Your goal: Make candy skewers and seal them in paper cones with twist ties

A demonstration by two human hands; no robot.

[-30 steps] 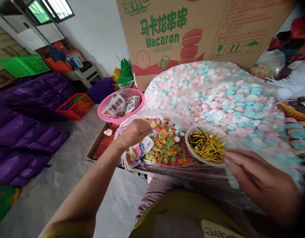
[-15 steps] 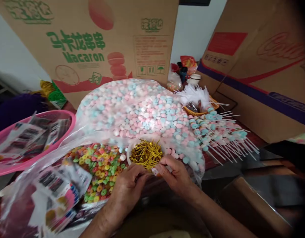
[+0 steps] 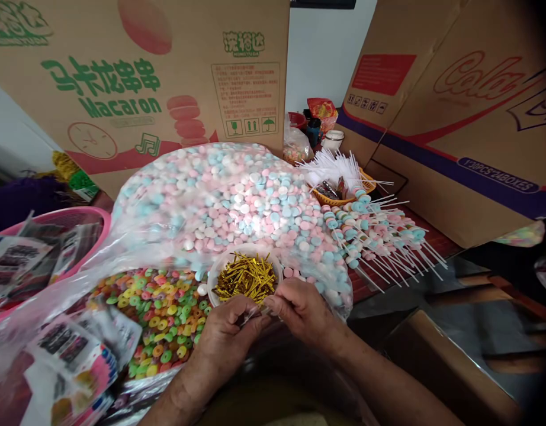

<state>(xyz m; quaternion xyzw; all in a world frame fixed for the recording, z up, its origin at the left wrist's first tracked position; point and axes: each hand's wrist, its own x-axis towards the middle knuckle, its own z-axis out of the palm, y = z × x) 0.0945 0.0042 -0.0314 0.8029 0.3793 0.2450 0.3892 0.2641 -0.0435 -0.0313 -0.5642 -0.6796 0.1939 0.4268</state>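
My left hand is closed in a pinch on a small plastic bag; only a thin, clear edge of it shows. My right hand pinches the same edge from the other side, its fingertips almost touching the left ones. Both hands are just in front of a white bowl full of gold twist ties. Left of them lies a heap of colourful ring candies. Behind the bowl spreads a big clear bag of pink, blue and white candy discs.
Printed pouches lie front left, near a pink basket with more pouches. On the right are candy skewers and an orange basket of white sticks. Tall cardboard boxes stand behind; an open carton is lower right.
The view has turned rightward, so the scene sits further left. My fingertips have drawn closer together, and the printed patch seen between them is now hidden.
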